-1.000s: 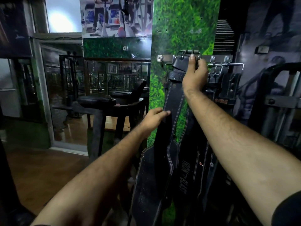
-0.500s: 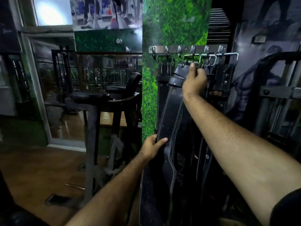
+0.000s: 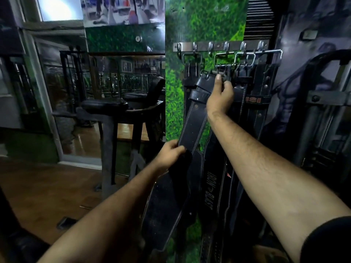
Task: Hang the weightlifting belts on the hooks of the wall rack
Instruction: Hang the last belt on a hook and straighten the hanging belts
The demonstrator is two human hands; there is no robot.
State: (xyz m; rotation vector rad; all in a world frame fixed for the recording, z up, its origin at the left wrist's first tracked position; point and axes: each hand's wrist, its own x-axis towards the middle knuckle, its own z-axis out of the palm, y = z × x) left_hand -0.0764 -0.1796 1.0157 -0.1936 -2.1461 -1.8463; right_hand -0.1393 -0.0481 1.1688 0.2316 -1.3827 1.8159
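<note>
A steel wall rack [image 3: 218, 46] with a row of hooks is fixed to the green panel. Several black belts hang from it by their buckles. I hold one black leather belt [image 3: 191, 126] slanting down to the left. My right hand [image 3: 220, 95] grips its buckle end, well below the hooks, in front of the hanging belts. My left hand [image 3: 170, 155] pinches the belt's left edge lower down, where it widens. Beside it hangs a belt [image 3: 209, 188] with white lettering.
A padded gym bench [image 3: 106, 109] on a metal frame stands to the left, close to the panel. A dark machine frame [image 3: 322, 114] fills the right side. Mirrors and a wooden floor [image 3: 38, 186] lie to the left.
My right hand has come down from the hook bar with the belt's buckle end, now well below the hooks. My left hand has slid lower along the belt.
</note>
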